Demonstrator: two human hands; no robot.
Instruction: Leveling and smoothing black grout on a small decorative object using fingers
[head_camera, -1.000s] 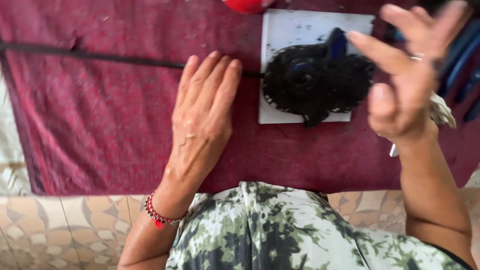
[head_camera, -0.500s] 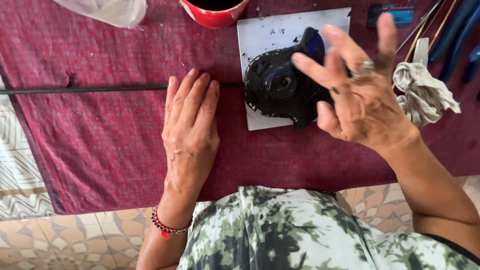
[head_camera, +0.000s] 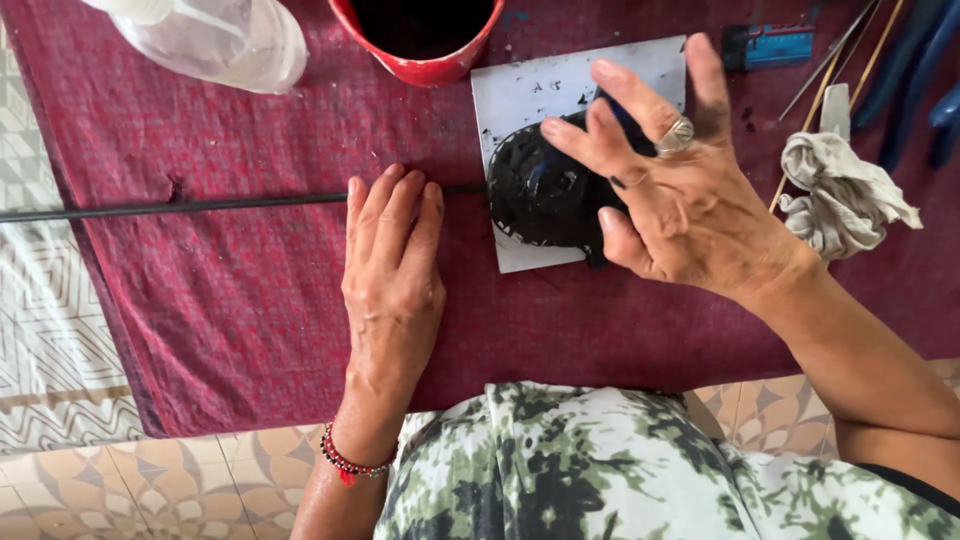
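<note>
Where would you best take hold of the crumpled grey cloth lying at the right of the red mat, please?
Probably the bunched middle of the grey cloth, pinched from straight above. Its folds stand up in a heap there, giving the fingers something to close on, while the thin ends trail flat. Thin sticks lie close along its upper edge, and the right hand is just left of it, so above looks clearest.

A thin black rod (head_camera: 200, 205) lies flat across the maroon cloth, its end reaching a dark, lumpy black mass (head_camera: 545, 195) sitting on a white tile.
</note>
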